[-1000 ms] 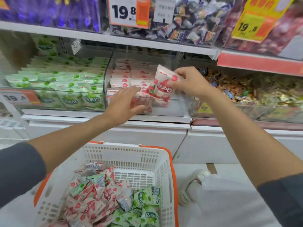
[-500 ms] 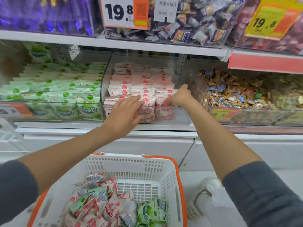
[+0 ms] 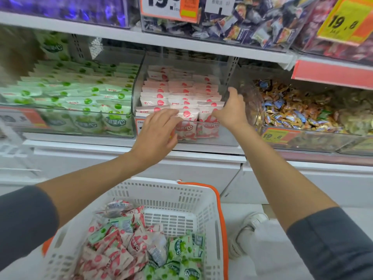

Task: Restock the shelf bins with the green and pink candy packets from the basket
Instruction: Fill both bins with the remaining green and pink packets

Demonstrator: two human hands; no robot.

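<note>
1. Fingers (image 3: 168,115) of the left hand (image 3: 156,134) lie straight and relaxed. Their tips rest on the front row of pink packets (image 3: 181,93) and grasp nothing. The right hand (image 3: 232,112) stretches its fingers leftward onto the front right packet, thumb raised beside the bin's right wall. It too is released, not clenched.
2. Nearest, a white basket (image 3: 161,190) with an orange rim sits low between the forearms on a pale floor (image 3: 236,209). Loose pink packets (image 3: 113,251) are heaped at its left and middle, and loose green packets (image 3: 179,251) lie at its right. A white shoe (image 3: 248,229) stands just beside the basket.
3. Farther on, a white shelf (image 3: 80,141) carries clear bins side by side.
4. In the middle bin (image 3: 228,136) the pink packets stand in neat overlapping rows. They are pale wrappers, each with a red round mark, and the front row stands upright against the clear wall.
5. In the left bin (image 3: 60,128) green packets (image 3: 86,98) are ranked the same way, white with green dots and blurred.
6. On the right lies a heap of gold and blue wrapped sweets (image 3: 292,112), with a yellow price tag (image 3: 274,135) in front.
7. Farthest, an upper shelf (image 3: 121,37) holds bins of dark wrapped sweets (image 3: 248,23) and a yellow price card (image 3: 345,23).
</note>
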